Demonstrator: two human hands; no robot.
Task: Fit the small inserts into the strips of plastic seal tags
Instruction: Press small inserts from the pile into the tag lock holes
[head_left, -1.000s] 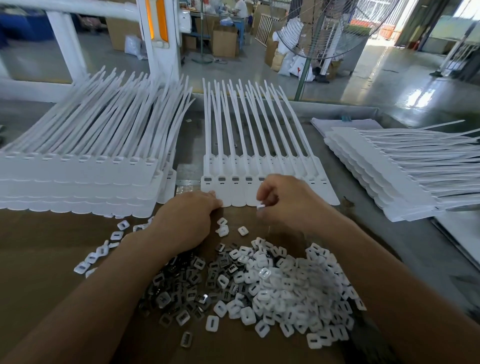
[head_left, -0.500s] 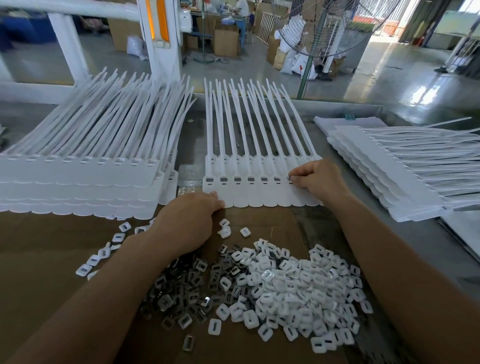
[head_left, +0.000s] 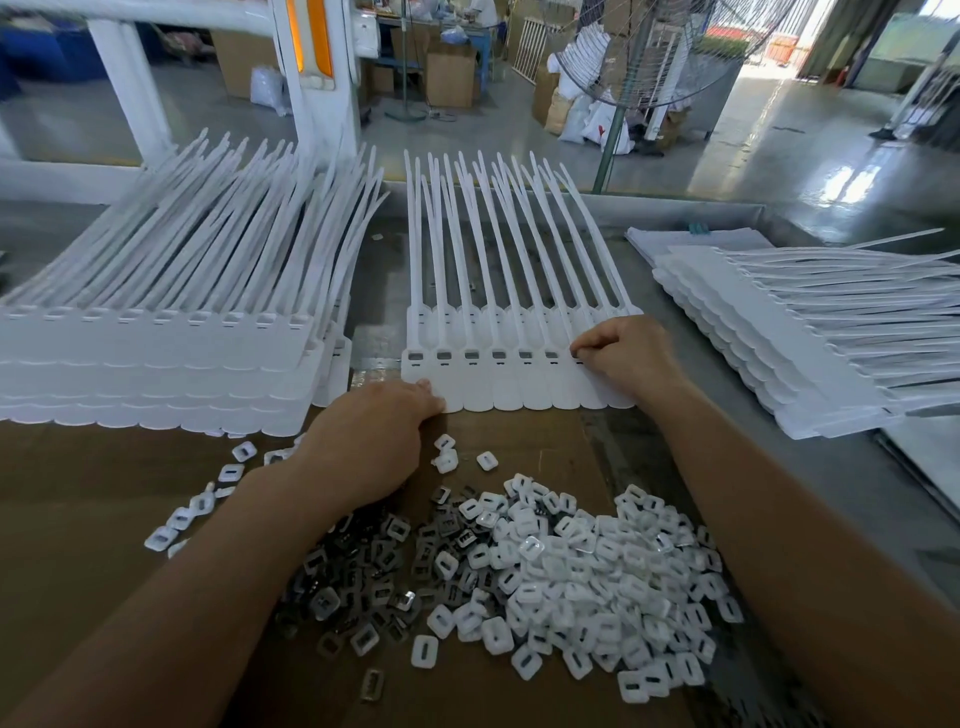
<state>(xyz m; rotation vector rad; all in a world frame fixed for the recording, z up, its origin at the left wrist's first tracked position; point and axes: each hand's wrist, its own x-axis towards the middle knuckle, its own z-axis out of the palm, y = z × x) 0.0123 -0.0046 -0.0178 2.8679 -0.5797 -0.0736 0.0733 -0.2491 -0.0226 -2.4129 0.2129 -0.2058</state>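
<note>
Fingers of the right hand close in a tight pinch at a socket toward the right end of the strip of seal tags, apparently seating an insert too small to make out. The sockets to the left of that pinch show grey fillings, which suggests the row is being worked from left to right. The strip lies flat on the worktop with its tails fanned away from the person, so that every socket faces up. At the strip's near left corner rests the left hand, knuckles up and fingers curled under. It looks set there to stop the strip sliding; whether its palm holds anything cannot be told. Just nearer than the strip, a loose heap of inserts, white ones and dark ones, is spread on a cardboard sheet within easy reach of either hand. Stacked strips stand to the strip's left and right. Beyond the strip's tails, a standing fan faces the factory floor.
</note>
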